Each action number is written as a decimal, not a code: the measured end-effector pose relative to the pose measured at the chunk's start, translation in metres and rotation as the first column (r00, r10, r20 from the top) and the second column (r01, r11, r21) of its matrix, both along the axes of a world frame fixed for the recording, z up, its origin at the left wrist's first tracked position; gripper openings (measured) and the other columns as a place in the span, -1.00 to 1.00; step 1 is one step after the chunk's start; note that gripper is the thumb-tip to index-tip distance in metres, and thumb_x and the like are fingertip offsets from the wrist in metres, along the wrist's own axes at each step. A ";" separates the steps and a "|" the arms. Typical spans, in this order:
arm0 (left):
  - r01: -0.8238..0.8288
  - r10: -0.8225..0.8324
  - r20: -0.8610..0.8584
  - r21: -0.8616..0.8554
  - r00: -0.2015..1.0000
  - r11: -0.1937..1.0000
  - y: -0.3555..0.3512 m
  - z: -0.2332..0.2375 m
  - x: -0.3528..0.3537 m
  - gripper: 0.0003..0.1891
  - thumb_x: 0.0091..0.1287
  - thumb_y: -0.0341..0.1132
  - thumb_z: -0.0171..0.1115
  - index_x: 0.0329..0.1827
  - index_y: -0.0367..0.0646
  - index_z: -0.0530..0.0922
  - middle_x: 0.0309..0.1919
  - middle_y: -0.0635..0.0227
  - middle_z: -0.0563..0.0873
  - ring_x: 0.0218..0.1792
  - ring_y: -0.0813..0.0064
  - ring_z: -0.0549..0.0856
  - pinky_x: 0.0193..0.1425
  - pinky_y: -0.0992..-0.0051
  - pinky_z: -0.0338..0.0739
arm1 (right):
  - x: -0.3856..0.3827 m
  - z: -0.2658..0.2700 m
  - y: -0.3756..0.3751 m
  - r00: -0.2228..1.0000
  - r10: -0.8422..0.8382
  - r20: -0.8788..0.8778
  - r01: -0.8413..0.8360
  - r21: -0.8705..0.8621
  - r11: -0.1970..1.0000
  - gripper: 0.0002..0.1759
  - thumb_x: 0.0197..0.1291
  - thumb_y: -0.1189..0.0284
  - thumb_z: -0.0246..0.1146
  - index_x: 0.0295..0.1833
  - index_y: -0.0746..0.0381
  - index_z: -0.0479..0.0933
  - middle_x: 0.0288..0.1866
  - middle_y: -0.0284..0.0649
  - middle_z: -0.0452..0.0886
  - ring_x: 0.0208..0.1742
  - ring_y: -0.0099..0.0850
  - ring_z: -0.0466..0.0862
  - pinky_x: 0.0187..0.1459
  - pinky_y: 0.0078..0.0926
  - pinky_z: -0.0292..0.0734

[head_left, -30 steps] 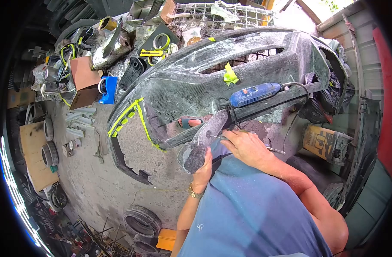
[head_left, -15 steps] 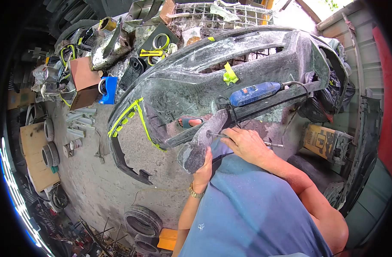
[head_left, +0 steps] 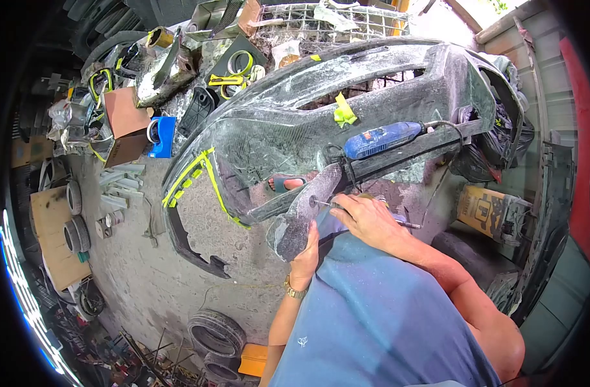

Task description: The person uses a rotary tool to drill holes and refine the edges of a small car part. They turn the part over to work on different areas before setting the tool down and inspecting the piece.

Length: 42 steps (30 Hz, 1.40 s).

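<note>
My left hand (head_left: 304, 258) grips the lower edge of a dusty dark curved piece (head_left: 293, 226). In my right hand (head_left: 369, 222) is a slim rotary handpiece (head_left: 408, 224), its thin bit touching the piece near a small round hole. Behind both hands lies a large dusty black bumper (head_left: 262, 138) with yellow-green tape (head_left: 212, 177) along its left opening. A blue rotary tool body (head_left: 383, 140) rests on the bumper, with a flexible shaft at its right end.
A blue tape holder (head_left: 162, 137) and a cardboard box (head_left: 126, 119) sit at the upper left. Tires (head_left: 216, 333) lie on the floor below. A printed carton (head_left: 485, 213) and black bags (head_left: 479, 158) stand at the right.
My right hand and the rear end of the handpiece have shifted slightly, the rear end moving down. My left hand keeps its hold on the dark piece.
</note>
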<state>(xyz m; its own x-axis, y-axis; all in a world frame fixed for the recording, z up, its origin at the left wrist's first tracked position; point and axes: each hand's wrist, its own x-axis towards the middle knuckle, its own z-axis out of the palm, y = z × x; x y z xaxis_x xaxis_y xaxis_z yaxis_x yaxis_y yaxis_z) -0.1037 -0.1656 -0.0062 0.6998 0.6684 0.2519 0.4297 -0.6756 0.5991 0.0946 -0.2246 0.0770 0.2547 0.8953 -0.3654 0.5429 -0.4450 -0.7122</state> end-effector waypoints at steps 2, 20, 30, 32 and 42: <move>-0.001 0.001 0.007 -0.010 1.000 1.000 0.001 0.002 0.001 -0.76 0.28 -0.49 0.28 0.01 -0.23 0.68 -0.16 0.18 0.74 -0.13 0.22 0.69 0.06 0.26 0.53 | -0.003 -0.002 -0.002 1.000 0.005 0.011 -0.005 -0.009 1.000 -0.66 0.37 0.24 0.12 0.07 0.28 0.47 -0.16 0.06 0.66 -0.15 0.07 0.65 -0.19 -0.02 0.56; -0.021 0.023 0.033 -0.058 0.999 0.998 -0.001 -0.001 -0.001 -0.72 0.27 -0.49 0.30 0.05 -0.17 0.69 -0.11 0.21 0.74 -0.04 0.21 0.68 0.14 0.24 0.48 | 0.009 -0.011 -0.002 0.998 0.021 0.059 -0.028 0.110 0.994 -0.69 0.29 0.23 0.21 0.01 0.19 0.57 -0.21 -0.10 0.65 -0.18 -0.06 0.66 -0.22 -0.13 0.56; 0.037 0.592 0.264 -0.929 0.762 0.367 0.034 0.028 0.010 -0.51 0.34 -0.39 0.30 0.31 -0.24 0.41 0.19 0.24 0.57 0.17 0.38 0.57 0.33 0.32 0.43 | 0.067 0.007 0.009 0.941 -0.315 -0.123 0.336 0.236 0.912 -0.77 0.36 0.37 0.18 0.02 0.28 0.54 -0.34 -0.18 0.62 -0.34 -0.40 0.61 -0.26 -0.45 0.49; 0.203 0.700 0.268 -0.963 0.662 0.176 0.042 0.024 0.001 -0.32 0.28 -0.28 0.39 0.42 -0.21 0.27 0.30 0.26 0.46 0.29 0.35 0.46 0.44 0.27 0.28 | 0.076 0.016 0.006 0.841 -0.457 -0.288 0.515 0.171 0.840 -0.77 0.39 0.37 0.17 -0.05 0.33 0.53 -0.41 -0.26 0.55 -0.39 -0.55 0.43 -0.31 -0.51 0.40; 0.388 0.752 0.231 -0.921 0.618 -0.036 0.061 0.047 0.028 -0.15 0.28 0.32 0.08 0.48 -0.08 0.21 0.42 0.29 0.36 0.41 0.26 0.34 0.49 0.10 0.21 | 0.062 -0.018 0.034 0.714 -0.438 -0.546 0.588 0.127 0.799 -0.61 0.23 0.29 0.37 0.03 0.36 0.58 -0.28 -0.34 0.63 -0.20 -0.60 0.56 -0.05 -0.56 0.47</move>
<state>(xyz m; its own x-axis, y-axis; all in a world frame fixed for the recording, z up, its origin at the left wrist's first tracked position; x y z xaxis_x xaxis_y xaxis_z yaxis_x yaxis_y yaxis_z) -0.0752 -0.1044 0.0405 0.5192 0.6681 -0.5330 -0.4067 0.7416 0.5335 0.1569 -0.1903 0.0595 0.5690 0.7541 -0.3279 -0.1453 -0.3002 -0.9427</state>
